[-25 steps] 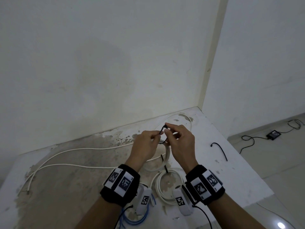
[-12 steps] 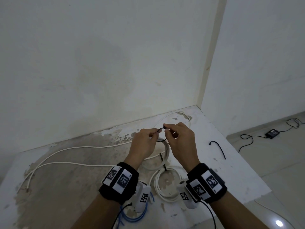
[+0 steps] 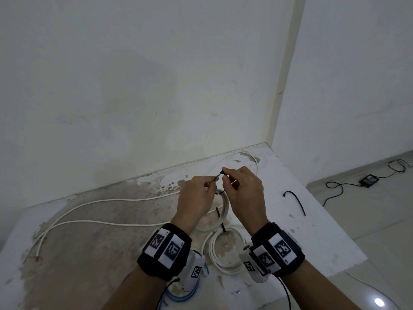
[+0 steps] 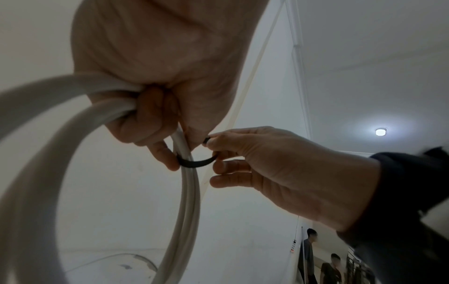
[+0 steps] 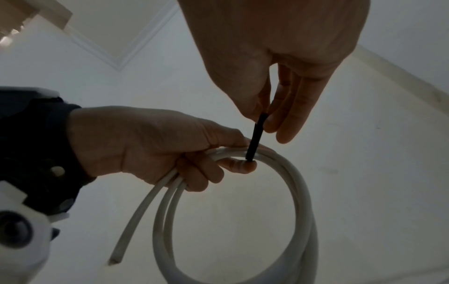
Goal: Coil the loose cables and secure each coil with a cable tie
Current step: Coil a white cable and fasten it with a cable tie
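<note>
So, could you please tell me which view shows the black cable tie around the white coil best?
The left wrist view: the tie visibly loops round the coil, between the left hand and the right hand. The right wrist view shows only a straight stretch; in the head view the hands mostly hide it.

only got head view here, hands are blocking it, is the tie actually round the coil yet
observer: yes, the left wrist view shows the tie looped under the coil.
operator: what's holding the coil
observer: the left hand, fingers curled round three strands.
operator: any loose end left
observer: yes, the right wrist view shows a cut end hanging free below the left hand.
</note>
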Demonstrator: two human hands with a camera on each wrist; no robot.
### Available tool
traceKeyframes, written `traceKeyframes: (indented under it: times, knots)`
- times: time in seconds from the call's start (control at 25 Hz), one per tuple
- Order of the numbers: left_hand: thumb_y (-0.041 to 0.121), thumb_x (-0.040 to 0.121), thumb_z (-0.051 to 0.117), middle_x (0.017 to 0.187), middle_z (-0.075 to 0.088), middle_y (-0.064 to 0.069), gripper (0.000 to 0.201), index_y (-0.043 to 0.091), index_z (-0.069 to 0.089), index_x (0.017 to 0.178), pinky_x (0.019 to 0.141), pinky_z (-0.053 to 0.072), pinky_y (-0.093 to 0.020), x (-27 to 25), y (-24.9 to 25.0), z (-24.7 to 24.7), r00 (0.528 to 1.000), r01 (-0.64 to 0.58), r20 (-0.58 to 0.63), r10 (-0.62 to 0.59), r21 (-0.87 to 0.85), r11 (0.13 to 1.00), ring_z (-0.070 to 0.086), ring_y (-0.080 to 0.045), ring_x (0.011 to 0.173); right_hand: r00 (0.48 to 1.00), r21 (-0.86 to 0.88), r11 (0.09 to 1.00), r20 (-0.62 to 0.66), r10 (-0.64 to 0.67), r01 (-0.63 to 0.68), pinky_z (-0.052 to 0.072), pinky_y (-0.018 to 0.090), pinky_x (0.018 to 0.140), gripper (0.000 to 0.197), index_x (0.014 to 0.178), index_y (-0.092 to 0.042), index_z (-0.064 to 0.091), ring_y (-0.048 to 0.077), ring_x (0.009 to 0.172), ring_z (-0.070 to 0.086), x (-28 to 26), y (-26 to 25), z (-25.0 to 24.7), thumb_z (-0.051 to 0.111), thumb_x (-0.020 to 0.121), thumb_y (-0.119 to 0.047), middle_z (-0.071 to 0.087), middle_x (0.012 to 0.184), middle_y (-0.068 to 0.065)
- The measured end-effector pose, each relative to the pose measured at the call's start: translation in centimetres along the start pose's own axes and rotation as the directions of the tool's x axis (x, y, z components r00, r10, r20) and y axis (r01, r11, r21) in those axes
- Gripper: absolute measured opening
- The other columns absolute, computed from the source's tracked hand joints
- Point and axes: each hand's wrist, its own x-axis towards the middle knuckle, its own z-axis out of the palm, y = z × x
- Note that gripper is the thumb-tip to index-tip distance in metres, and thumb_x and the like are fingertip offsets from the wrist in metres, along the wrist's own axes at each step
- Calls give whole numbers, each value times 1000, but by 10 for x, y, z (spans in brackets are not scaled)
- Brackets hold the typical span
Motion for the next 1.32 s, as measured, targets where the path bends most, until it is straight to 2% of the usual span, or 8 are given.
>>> traceKeyframes:
  times: [0.24,0.44,0.6,0.76,0.92,1.04,1.16,1.32]
  knots:
    - [15,97,50,85,72,1,27,18,73,112,52,35,-5,-2,-3,-1,999,-8,52,10,-44,999,53,13,55,997,8,1000,76,9,-10,56,30,67,19,109,-14,76,12,65,65,4,2,-4,69,91,-15,68,86,3]
    - [22,97,54,111,73,2,28,22,70,120,74,38,1,0,-20,-2,998,6,71,1,-93,996,65,-8,100,937,216,936,272,217,-279,61,42,68,15,103,-17,76,20,61,70,7,7,-7,73,88,-16,71,76,-2]
    - [24,97,54,101,76,5,26,25,72,116,75,46,-17,1,-24,-2,995,2,101,11,-128,992,66,-7,91,916,343,868,308,258,-360,61,35,62,15,104,-13,76,21,56,70,8,2,-7,74,89,-16,70,70,0]
    - [23,97,53,97,74,2,26,23,72,115,62,36,-4,8,-21,-2,996,13,92,-2,-115,993,60,-4,79,929,359,866,255,268,-348,59,31,62,13,101,-13,77,15,54,68,10,1,-6,66,95,-17,72,70,-9]
    - [24,97,53,84,72,10,25,24,74,109,61,37,-15,7,-21,2,991,10,132,6,-124,992,60,1,70,917,408,823,231,326,-395,60,36,62,7,96,-13,73,16,54,68,10,4,-6,68,93,-14,72,71,-4]
    - [23,98,52,69,65,16,23,22,75,98,58,39,-16,7,-23,3,991,-12,132,31,-139,990,58,5,62,892,401,807,314,324,-434,60,40,61,5,91,-10,74,19,54,68,13,6,-6,70,91,-13,69,70,-4]
    - [25,98,51,80,73,6,25,20,75,93,74,50,-30,10,-27,4,987,-14,151,44,-193,981,66,-6,77,857,382,790,399,326,-479,56,38,55,7,91,-9,75,22,55,65,17,9,-7,69,92,-14,67,70,-5]
    - [26,101,47,105,73,15,27,28,71,114,83,44,-8,10,-31,3,988,28,153,19,-297,955,63,6,100,887,292,882,392,242,-370,49,26,49,7,85,-17,75,17,62,66,29,13,-11,71,91,-16,70,87,0]
